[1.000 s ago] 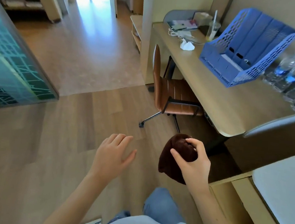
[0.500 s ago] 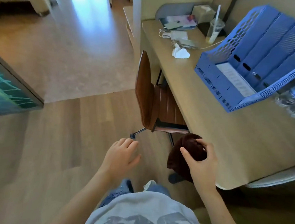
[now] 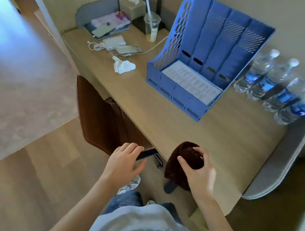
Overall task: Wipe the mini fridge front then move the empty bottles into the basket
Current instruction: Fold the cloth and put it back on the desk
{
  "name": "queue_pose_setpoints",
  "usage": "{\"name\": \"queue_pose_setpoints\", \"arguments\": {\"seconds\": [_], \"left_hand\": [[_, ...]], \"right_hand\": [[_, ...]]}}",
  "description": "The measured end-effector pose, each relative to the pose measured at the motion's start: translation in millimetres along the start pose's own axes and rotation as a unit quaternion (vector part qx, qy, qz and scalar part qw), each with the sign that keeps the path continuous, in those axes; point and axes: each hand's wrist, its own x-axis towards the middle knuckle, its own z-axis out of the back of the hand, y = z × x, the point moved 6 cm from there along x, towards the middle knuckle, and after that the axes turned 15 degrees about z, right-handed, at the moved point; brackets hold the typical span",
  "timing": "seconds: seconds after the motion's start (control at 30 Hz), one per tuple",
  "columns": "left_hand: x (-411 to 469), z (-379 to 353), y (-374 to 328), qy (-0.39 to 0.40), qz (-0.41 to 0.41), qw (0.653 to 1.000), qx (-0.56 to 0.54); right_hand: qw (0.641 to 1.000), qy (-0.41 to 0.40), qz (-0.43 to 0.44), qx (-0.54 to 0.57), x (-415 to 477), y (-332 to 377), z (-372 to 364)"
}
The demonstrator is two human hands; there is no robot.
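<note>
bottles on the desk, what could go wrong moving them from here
1. The bottles stand packed together at the desk's right end; pulling one could topple its neighbours over the edge.
2. The right hand grips the cloth, leaving only the left hand free for grabbing.
3. The basket has narrow slots, so a bottle may catch on a divider.

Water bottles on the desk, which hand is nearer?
Right. The right hand, gripping the cloth, is down-left of the bottles; the left hand is farther left, by the chair.
</note>
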Motion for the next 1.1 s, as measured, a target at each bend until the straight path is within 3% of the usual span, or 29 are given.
{"name": "queue_pose_setpoints", "arguments": {"seconds": [0.27,0.5,0.87,1.0,1.1], "left_hand": [[127.1,13.0,-4.3,0.045,-0.170,0.984,0.009],[196.0,7.8,1.9,0.065,-0.220,0.973,0.000],[214.1,-49.1,6.2,0.187,-0.159,0.969,-0.005],[220.7,-67.9,0.1,0.260,-0.075,0.959,-0.078],[227.5,-83.2,-9.0,0.336,0.010,0.929,-0.156]], "right_hand": [[0.992,-0.101,-0.066,-0.025,47.7,2.3,-39.5],[0.987,-0.101,-0.117,-0.049,99.3,-14.5,-93.5],[0.983,0.010,-0.120,-0.140,124.8,-47.4,-132.1],[0.976,0.018,-0.170,-0.134,117.1,-48.3,-115.4],[0.975,0.012,-0.201,-0.091,111.6,-47.9,-103.7]]}}
